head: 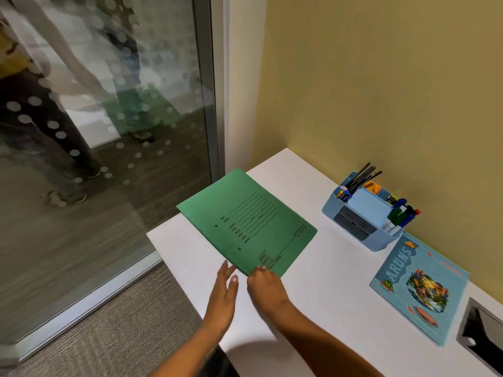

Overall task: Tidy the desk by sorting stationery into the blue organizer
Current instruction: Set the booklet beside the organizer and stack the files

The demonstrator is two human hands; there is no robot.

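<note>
A green folder [246, 223] lies flat on the white desk [326, 289], its far corner jutting past the desk's left edge. My right hand [265, 285] pinches the folder's near corner. My left hand [224, 291] sits just left of it, fingers straight, fingertips at the folder's near edge. The blue organizer [362, 216] stands at the back right of the desk, against the wall. It holds black pencils [363, 174], coloured markers [402, 213], a pale blue pad and an orange item.
A blue illustrated booklet [420, 288] lies on the desk's right side. A dark cable cutout [481, 330] sits at the right edge. A glass partition [109, 131] rises to the left, with carpet below; a yellow wall stands behind the desk.
</note>
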